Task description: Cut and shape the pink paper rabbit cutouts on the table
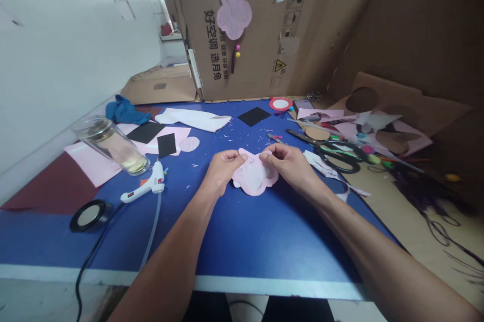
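Left hand (223, 166) and right hand (288, 161) are pinched shut on the top edge of a pink lobed felt cut-out (254, 178), laid on the blue surface (245, 231); judged light, limp, best held by edges.

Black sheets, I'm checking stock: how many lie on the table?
3. The far black sheet lies mid-table; the left black sheet lies beside the glass jar; the small black sheet lies on pink paper. Right-side clutter may hide more.

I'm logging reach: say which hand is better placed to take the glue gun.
Left, probably: the left hand is nearer the glue gun; the right hand sits across the pink felt piece.
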Tool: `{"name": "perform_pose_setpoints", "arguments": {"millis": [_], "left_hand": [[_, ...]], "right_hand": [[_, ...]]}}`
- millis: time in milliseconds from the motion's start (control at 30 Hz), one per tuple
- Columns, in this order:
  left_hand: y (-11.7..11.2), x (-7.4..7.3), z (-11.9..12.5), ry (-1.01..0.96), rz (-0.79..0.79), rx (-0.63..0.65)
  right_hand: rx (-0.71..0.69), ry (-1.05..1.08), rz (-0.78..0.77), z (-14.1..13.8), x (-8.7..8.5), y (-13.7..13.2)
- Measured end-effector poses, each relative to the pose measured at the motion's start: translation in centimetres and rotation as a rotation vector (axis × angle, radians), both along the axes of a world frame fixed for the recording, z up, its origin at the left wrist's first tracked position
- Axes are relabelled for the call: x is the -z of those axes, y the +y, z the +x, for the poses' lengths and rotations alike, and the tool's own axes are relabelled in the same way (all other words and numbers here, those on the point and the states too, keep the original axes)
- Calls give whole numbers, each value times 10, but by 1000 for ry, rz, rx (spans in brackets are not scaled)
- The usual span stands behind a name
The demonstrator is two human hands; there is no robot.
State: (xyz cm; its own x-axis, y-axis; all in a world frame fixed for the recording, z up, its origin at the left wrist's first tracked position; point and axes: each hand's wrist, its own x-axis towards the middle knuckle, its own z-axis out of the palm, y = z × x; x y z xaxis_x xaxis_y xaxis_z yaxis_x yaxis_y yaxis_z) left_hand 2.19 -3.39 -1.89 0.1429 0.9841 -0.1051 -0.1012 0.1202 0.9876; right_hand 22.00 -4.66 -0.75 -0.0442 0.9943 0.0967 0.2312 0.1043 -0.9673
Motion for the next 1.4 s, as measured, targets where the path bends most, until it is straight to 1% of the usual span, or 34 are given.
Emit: {"name": "perform_pose_setpoints", "arguments": {"millis": [167, 233, 300, 400, 433, 500, 700, 1033, 1267, 1400], "left_hand": [[0, 0, 2, -1, 9, -24], [0, 1, 2, 4, 13, -36], [0, 2, 2, 8, 16, -51], [1, 3, 1, 8, 20, -64], [1, 3, 1, 7, 21, -67], [1, 4, 1, 5, 22, -71], [0, 6, 2, -12, -9, -67], [-2, 4, 6, -25, -19, -38], [-2, 6, 5, 5, 15, -37], [0, 8, 3, 3, 4, -62]], "right_hand": [[-16, -8, -12, 1, 3, 0], [-26, -17, 7, 2, 5, 1], [11, -70, 94, 4, 6, 0], [73, -227, 321, 5, 3, -1], [68, -270, 382, 5, 2, -2], [35, -314, 441, 4, 1, -4], [-14, -367, 423, -1, 8, -7], [-50, -345, 359, -5, 13, -6], [-67, -292, 365, -6, 11, -7], [-36, -242, 370, -5, 8, -6]]}}
